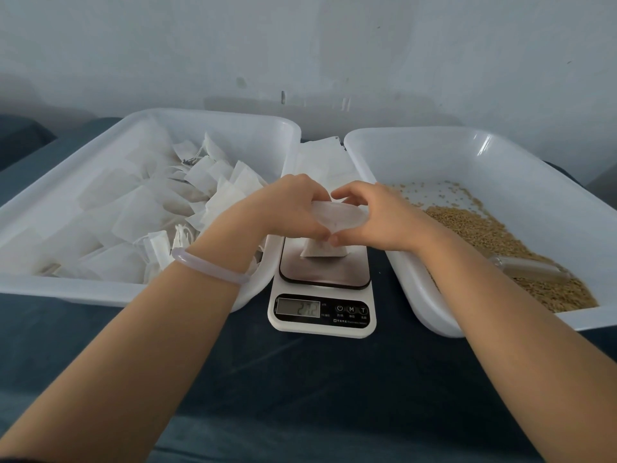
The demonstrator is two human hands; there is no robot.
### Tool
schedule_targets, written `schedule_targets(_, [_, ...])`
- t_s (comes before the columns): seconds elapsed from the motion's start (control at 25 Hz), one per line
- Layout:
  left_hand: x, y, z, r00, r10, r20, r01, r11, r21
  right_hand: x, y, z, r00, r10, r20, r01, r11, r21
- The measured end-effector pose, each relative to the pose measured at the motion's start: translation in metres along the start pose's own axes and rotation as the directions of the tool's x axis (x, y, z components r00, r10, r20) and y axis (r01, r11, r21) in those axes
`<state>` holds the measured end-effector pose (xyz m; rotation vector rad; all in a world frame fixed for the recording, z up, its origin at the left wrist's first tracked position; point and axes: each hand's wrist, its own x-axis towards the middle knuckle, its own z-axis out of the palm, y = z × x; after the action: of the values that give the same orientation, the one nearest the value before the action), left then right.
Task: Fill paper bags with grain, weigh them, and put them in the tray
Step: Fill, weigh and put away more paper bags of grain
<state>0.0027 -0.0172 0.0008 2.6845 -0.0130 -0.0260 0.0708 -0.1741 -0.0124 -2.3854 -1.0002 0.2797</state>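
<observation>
A small white paper bag stands on the white kitchen scale, its base on the steel platform. My left hand and my right hand both pinch the bag's open top from either side, thumbs meeting at the near edge. The scale's display shows blurred digits. To the left stands a white tray with several filled bags with strings. The white tray on the right holds brown grain and a clear scoop lying on the grain.
A stack of flat empty bags lies between the two trays, behind the scale. All of it rests on a dark blue cloth surface. A pale wall rises close behind the trays.
</observation>
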Motion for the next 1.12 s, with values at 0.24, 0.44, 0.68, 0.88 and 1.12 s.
schedule_targets(0.24, [-0.0010,0.0013,-0.0007,1.000,-0.007,-0.004,0.007,1.000,-0.010,-0.0001,-0.0001,0.0014,1.000,-0.007,-0.008,0.007,1.000,-0.008])
schedule_targets(0.44, [-0.0005,0.0011,0.0001,1.000,-0.007,0.000,0.007,1.000,-0.002,-0.0006,-0.0002,-0.0002,1.000,-0.001,-0.002,0.001,1.000,-0.012])
schedule_targets(0.68, [-0.0001,-0.0004,0.0002,1.000,0.000,-0.004,0.000,1.000,0.009,0.0018,0.0005,0.0019,1.000,-0.003,-0.029,0.001,0.998,-0.070])
schedule_targets(0.88, [0.0010,-0.0017,0.0008,1.000,0.003,0.003,-0.004,1.000,0.016,0.0028,0.0017,0.0036,1.000,-0.002,-0.027,0.000,0.999,-0.048])
schedule_targets(1.12, [0.0031,-0.0015,0.0014,0.999,-0.012,0.032,0.011,1.000,0.022,0.0028,0.0032,0.0031,0.999,-0.009,-0.035,0.007,0.999,-0.046])
